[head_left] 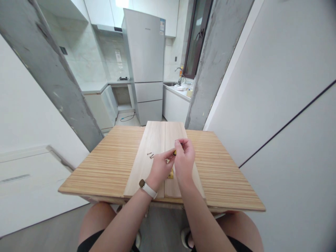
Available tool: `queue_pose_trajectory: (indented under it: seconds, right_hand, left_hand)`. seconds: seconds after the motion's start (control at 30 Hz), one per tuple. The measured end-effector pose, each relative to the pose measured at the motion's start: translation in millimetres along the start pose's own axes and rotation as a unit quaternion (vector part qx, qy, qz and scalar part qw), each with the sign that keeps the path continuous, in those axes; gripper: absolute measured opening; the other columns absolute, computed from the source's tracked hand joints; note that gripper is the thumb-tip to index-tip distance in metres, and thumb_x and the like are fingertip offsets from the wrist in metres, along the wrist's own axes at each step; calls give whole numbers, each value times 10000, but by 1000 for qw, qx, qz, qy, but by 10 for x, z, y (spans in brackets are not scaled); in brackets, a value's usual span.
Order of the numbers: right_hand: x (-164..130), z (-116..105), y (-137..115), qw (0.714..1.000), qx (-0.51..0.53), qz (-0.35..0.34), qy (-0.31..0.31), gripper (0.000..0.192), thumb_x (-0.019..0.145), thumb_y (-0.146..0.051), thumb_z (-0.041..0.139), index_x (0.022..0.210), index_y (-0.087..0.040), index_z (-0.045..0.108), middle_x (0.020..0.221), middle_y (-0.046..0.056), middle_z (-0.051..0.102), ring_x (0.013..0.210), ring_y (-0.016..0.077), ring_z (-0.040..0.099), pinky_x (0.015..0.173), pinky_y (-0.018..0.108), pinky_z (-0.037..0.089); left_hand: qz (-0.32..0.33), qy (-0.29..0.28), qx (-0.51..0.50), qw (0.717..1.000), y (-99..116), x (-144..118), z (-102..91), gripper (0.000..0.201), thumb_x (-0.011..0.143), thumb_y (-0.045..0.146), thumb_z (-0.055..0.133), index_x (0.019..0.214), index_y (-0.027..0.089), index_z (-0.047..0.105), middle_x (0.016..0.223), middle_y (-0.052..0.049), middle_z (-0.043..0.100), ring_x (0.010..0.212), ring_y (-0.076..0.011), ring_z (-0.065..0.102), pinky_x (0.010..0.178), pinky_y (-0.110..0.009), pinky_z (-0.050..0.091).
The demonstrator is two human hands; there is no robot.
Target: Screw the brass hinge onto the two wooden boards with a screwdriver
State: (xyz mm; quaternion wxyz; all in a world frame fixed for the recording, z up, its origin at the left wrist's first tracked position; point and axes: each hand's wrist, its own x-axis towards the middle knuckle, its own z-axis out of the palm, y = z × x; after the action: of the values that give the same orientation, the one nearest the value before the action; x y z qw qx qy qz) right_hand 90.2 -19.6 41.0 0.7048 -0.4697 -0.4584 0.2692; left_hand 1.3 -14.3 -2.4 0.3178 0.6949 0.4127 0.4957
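My left hand (pixel 161 167) and my right hand (pixel 184 159) meet above two pale wooden boards laid side by side. Between their fingers is a small yellow-and-black piece (pixel 174 152), mostly covered, so its kind does not show. A small shiny bit (pixel 167 160) shows by my left fingers, too small to name. Below the hands, a brass-coloured metal plate (pixel 170 174) lies close to the seam, partly hidden by my right wrist. Several loose screws (pixel 151 157) rest on the left board (pixel 143 171), left of my left hand. The right board (pixel 175 131) runs under my right hand.
The boards lie on a striped wooden table (pixel 223 168), which has bare surface on both sides. Past its far edge stand a grey fridge (pixel 148 52) and a sink counter (pixel 177 99). White panels rise at left and right. My knees are under the near edge.
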Motion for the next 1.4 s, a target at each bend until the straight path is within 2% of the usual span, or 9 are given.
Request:
queue_pose_trajectory:
  seconds: [0.17,0.4,0.53,0.67,0.77,0.9,1.07,1.2,1.4]
  right_hand:
    - [-178,163,-122,997,-25,22,66,175,911,-353,626,865,-220,522,798,-21,529,755,165,511,732,306,423]
    - [86,203,62,992,59,103,39,509,952,-500,553,560,-242,356,518,-52,335,492,123,322,478,309,254]
    - [375,116,94,975,106,142,-134,554,895,-465,636,487,-244,333,431,-61,310,420,100,286,454,304,221]
    - [673,14,73,873,166,195,-416,603,859,-451,706,474,-244,289,422,-80,265,405,76,228,452,288,157]
    - [777,-4,101,831,189,217,-476,636,867,-492,704,476,-246,268,424,-89,234,413,71,170,452,284,126]
    - [668,17,153,893,180,152,-384,503,903,-469,665,532,-218,437,498,-45,411,472,106,338,489,276,267]
    - [369,-10,109,985,72,-5,-154,189,875,-396,691,853,-213,649,862,18,645,846,185,584,788,309,463]
    - [124,9,8,999,43,2,-24,220,892,-419,660,934,-209,610,874,16,614,823,182,565,753,311,458]
    - [-113,109,-68,994,53,59,71,256,904,-432,637,815,-230,509,738,-28,478,668,149,444,617,291,387]
  left_hand:
    - [-1,43,96,994,-28,-133,66,287,875,40,565,981,138,813,789,-51,795,607,-139,623,563,-214,439]
    - [-5,17,22,1000,-19,-84,-72,401,845,74,665,1213,204,759,1057,-71,815,883,-201,757,827,-277,572]
    - [-31,-24,-72,997,-45,44,-182,637,861,111,680,1476,199,540,1115,-92,800,978,-222,770,905,-335,596]
    - [-16,-66,-132,989,-81,171,-209,475,877,115,670,1344,175,608,1134,-94,784,1040,-229,757,915,-322,589]
    - [-23,-74,-137,988,-109,216,-189,367,887,121,658,1251,170,654,1104,-87,789,1029,-234,762,885,-307,594]
    - [-38,-29,-112,993,-151,210,-159,302,860,132,697,1160,168,695,1023,-67,805,997,-246,774,873,-315,606]
    - [-31,17,-84,996,-114,150,-108,278,861,144,694,1131,166,759,1098,-96,804,997,-235,774,934,-355,604]
    - [-15,45,-2,999,33,64,-40,244,843,104,675,1037,191,792,998,-62,818,869,-196,763,844,-310,595]
    - [7,44,61,997,140,-10,29,213,836,35,581,844,178,739,933,-45,789,826,-175,693,769,-273,529]
